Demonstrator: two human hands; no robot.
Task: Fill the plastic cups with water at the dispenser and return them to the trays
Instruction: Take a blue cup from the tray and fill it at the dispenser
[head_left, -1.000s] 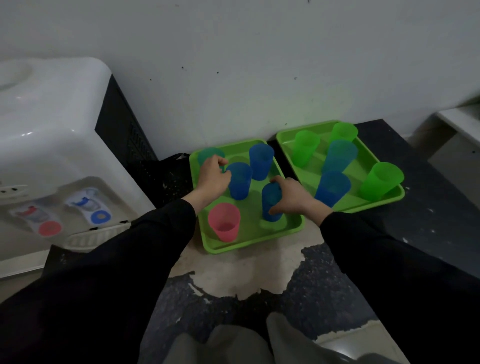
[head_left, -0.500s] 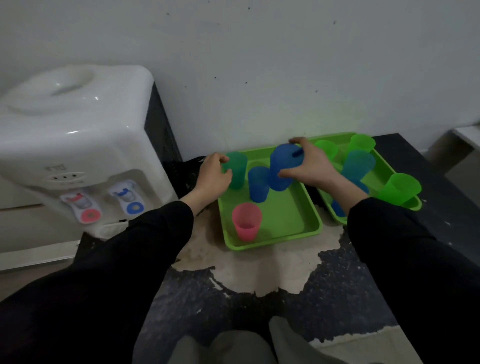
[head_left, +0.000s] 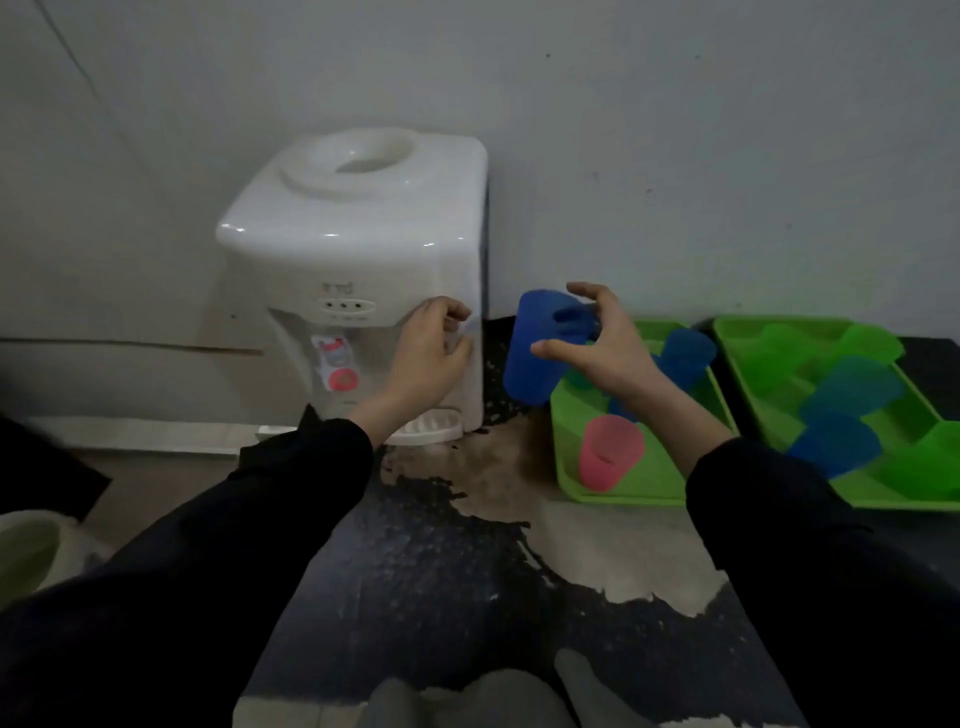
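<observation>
Little of the task is judged to be done. One blue cup is lifted clear of the near tray and is carried in the air, not yet placed under a tap of the dispenser. Whether any cup left on the trays holds water cannot be told, since the cups are blurred. The pink cup and other blue and green cups are seen standing on the near tray and on the far tray. Filling at the dispenser and the return to a tray are therefore taken as left to do for the held cup, and probably for the others.

The blue cup is gripped by the right hand. Its fingers are curled over the rim, some seemingly hooked inside the mouth, with the thumb pressed against the outer wall. The cup is held tilted, its base pointing away from the fingers towards the dispenser and its mouth turned to the palm.

The left hand is seen in front of the dispenser's right front corner with fingers curled. Whether anything is held in them cannot be told. The red tap lies just beyond those fingers, and the drip tray below the wrist.
</observation>
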